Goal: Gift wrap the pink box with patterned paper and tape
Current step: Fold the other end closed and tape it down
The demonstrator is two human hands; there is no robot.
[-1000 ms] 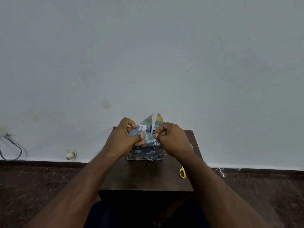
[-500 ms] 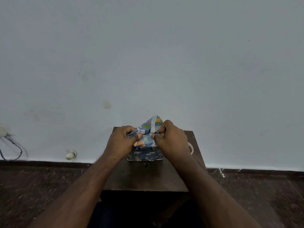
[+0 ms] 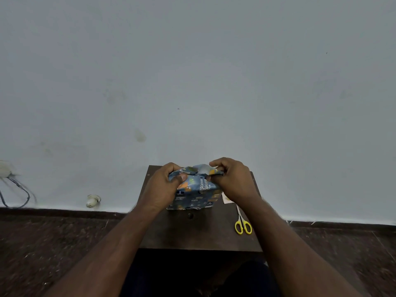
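Observation:
The box (image 3: 194,200) stands on a small dark wooden table (image 3: 199,234), fully covered in blue patterned paper, so no pink shows. My left hand (image 3: 165,185) grips the paper at the box's upper left, thumb pressed on the top face. My right hand (image 3: 232,180) pinches the paper flap (image 3: 203,169) at the upper right, and that flap is folded low over the top. No tape roll is visible.
Yellow-handled scissors (image 3: 242,225) lie on the table's right side, near its front edge. A pale scrap (image 3: 226,198) sits behind them beside my right wrist. The table stands against a grey wall. A white plug (image 3: 92,200) and cables (image 3: 17,189) are on the floor at left.
The upright pointed paper flap has been folded down flat over the box's top. Both hands moved with it and stayed on the paper. The scissors are in sight again.

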